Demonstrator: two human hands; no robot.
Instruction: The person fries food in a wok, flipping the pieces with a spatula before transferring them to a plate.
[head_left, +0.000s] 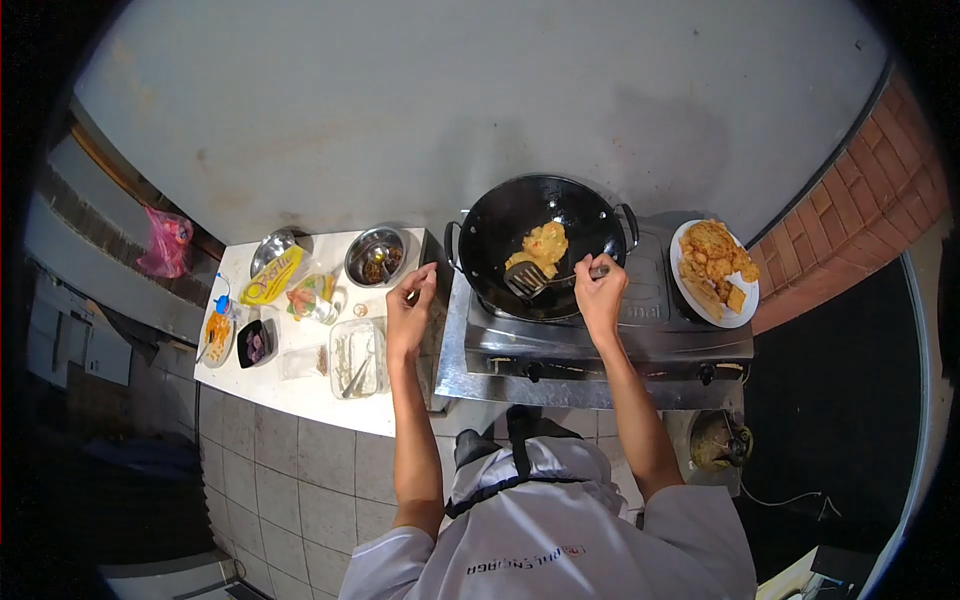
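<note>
My right hand (600, 290) grips the handle of a slotted spatula (527, 279), whose dark slotted head lies in the black wok (490, 220). Against the spatula's head rests a golden battered fritter (543, 245), irregular in shape, near the middle of the wok. Beside the wok's left handle I hold my left hand (408, 310) in the air, its fingers loosely curled with a gap at the thumb and nothing visible in them. The wok sits on a metal gas stove (600, 355).
Right of the wok, a white plate (738, 316) bears fried pieces. On the white table (300, 395) at left are steel bowls (376, 257), a yellow packet (273, 275), a glass container with a spoon (357, 358) and a black bowl (257, 343). A grey wall (450, 90) stands behind.
</note>
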